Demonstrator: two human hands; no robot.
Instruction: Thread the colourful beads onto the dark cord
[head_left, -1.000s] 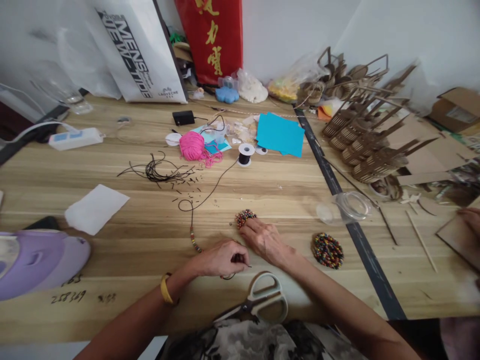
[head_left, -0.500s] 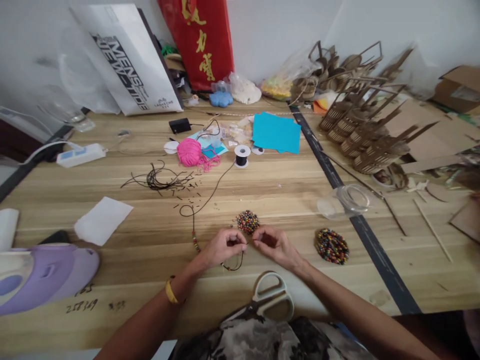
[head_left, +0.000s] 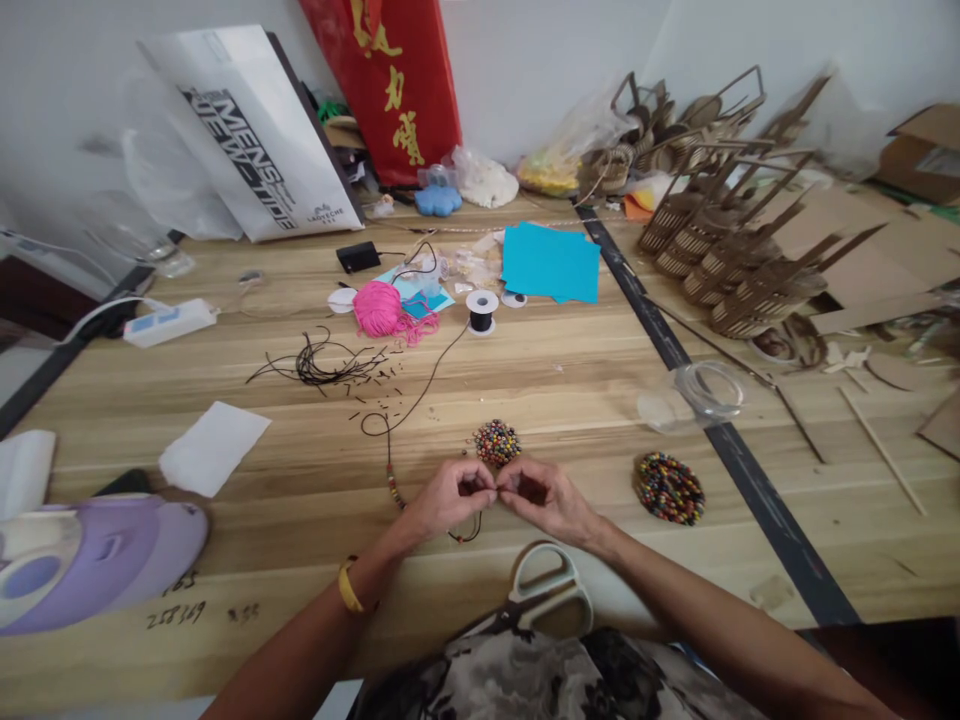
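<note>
My left hand [head_left: 450, 500] is closed in a pinch on a thin black cord [head_left: 429, 382], which loops below the fingers. Strung on that cord, to the left of the hand, is a short row of coloured beads [head_left: 394, 485]. The fingertips of my right hand [head_left: 549, 502] are pressed together and meet those of the left; whatever lies between them is too small to make out. Just beyond both hands lies a pile of loose multicoloured beads [head_left: 496, 442]. From a white spool [head_left: 481, 312] farther back, the cord runs down towards my left hand.
Scissors [head_left: 551, 590] lie close to my body. Strung beads [head_left: 670, 488] are heaped at right, near a clear plastic coil [head_left: 709, 392]. Cut black cords [head_left: 319, 362], pink yarn [head_left: 379, 308] and blue sheets [head_left: 551, 262] sit farther back. A purple device [head_left: 127, 560] stands left.
My right hand has come left, so its fingertips now meet those of my left hand. The cord loop beneath the left hand has shifted. The view has turned slightly.
</note>
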